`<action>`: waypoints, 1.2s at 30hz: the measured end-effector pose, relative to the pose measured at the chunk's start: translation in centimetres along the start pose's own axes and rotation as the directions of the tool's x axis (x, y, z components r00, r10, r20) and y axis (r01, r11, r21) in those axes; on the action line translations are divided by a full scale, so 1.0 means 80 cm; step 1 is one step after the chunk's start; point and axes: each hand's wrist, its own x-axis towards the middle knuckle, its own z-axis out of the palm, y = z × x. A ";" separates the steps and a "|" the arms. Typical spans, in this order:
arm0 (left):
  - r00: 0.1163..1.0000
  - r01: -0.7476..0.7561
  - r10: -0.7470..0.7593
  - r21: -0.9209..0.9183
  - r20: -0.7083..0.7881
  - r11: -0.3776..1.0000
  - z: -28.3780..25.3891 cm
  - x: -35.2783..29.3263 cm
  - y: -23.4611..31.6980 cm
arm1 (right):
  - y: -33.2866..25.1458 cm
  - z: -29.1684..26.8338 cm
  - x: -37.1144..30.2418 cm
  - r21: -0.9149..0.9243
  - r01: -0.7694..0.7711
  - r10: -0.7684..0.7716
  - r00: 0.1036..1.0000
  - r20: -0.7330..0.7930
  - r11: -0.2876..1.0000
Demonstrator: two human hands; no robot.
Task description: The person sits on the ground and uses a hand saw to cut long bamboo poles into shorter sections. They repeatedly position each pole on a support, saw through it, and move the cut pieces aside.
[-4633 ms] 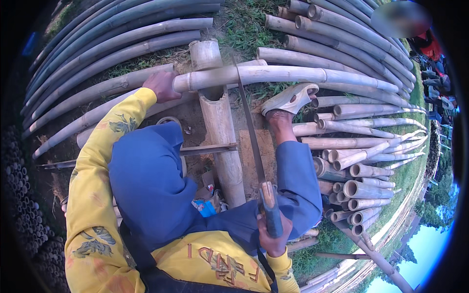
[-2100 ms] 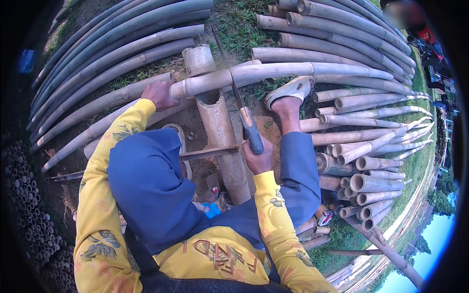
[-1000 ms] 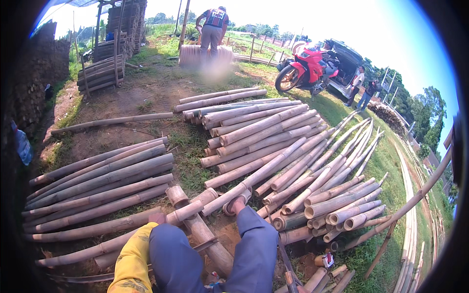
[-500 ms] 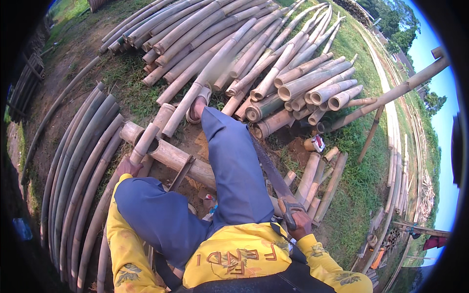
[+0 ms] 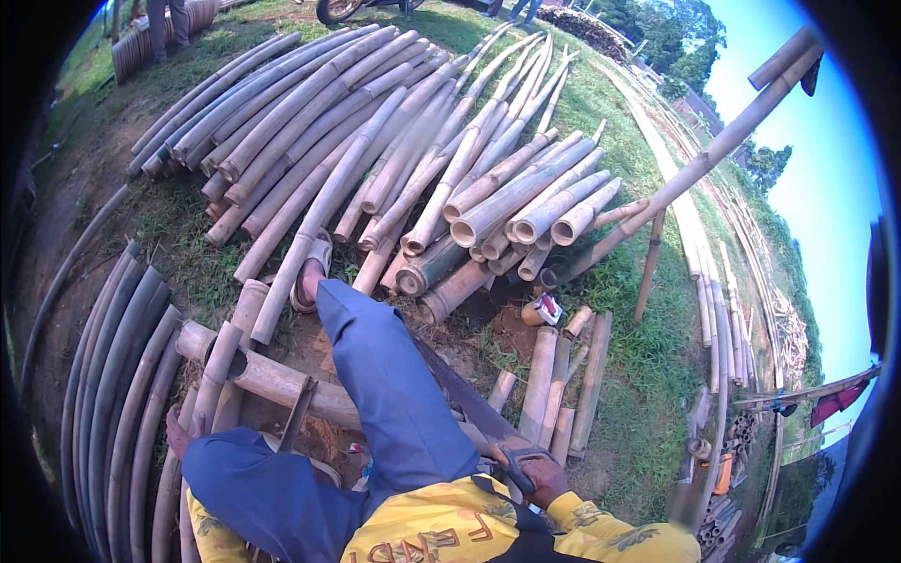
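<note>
Two hands in view. Right hand [image 5: 533, 472] closes around the handle of a saw [image 5: 469, 405], low and right of the blue-clad knee; its blade runs up-left behind the leg. Left hand [image 5: 178, 433] lies on a bamboo pole [image 5: 218, 375] at the left, mostly hidden by the thigh; its grip cannot be made out. Pole rests across a thicker bamboo log [image 5: 272, 377].

Yellow patterned long sleeves, blue trousers, pale slip-on shoe [image 5: 315, 272]

Stacked bamboo poles [image 5: 375, 150]; perhaps a small can [image 5: 542, 310].
</note>
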 end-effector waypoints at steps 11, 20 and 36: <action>0.865 0.436 -0.491 -0.331 -0.102 0.837 0.047 -0.052 -0.049 | -0.001 0.096 0.030 -0.004 -0.387 0.382 0.911 -0.154 0.922; 0.715 0.521 -0.683 -0.539 -0.147 0.662 0.051 -0.118 -0.123 | 0.013 0.129 0.132 0.327 0.195 -0.308 0.887 0.344 0.925; 0.042 0.369 -0.933 -0.873 0.357 -0.317 -0.051 -0.210 -0.171 | -0.375 0.165 0.657 -0.010 0.813 -0.798 0.575 0.180 0.582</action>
